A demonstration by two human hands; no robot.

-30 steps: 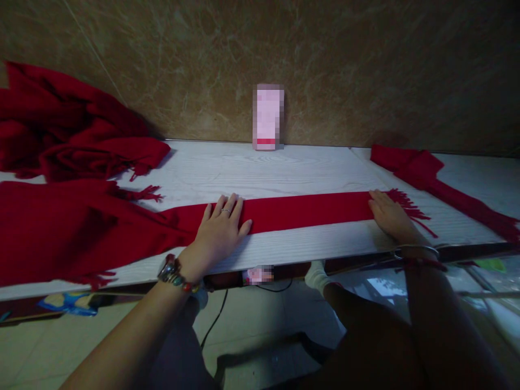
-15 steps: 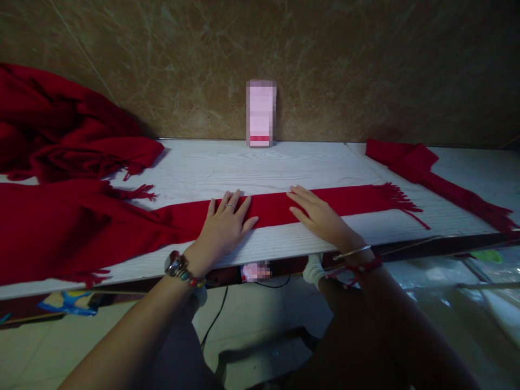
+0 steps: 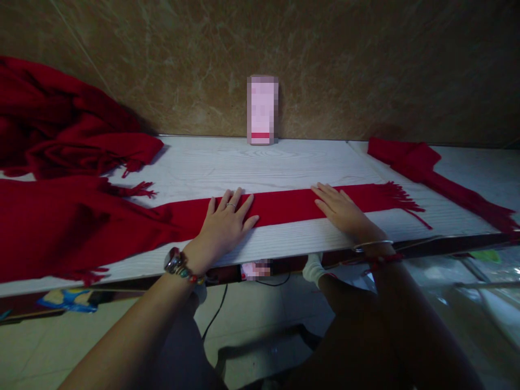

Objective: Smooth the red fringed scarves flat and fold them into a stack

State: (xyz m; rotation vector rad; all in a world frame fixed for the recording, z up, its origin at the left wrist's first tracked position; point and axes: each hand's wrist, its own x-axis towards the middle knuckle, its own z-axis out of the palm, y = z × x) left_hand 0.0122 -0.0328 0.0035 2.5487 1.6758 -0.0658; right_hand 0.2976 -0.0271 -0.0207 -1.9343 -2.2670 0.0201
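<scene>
We seem to be smoothing the narrow strip of red scarf [image 3: 284,207] along the white table [image 3: 227,168], our left hand [image 3: 223,225] flat with fingers spread wide, our right hand [image 3: 340,211] with fingers closer, and the next move likely calls for even pressure toward the fringe [image 3: 400,196].

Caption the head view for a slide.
Left hand and right hand rest on a fringed red scarf along a white tabletop.

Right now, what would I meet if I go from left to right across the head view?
Heaped red cloth, left grip, pink blurred object, right grip, far-right red scarf. The long red cloth under both grips spans several places, so unranked.
</scene>
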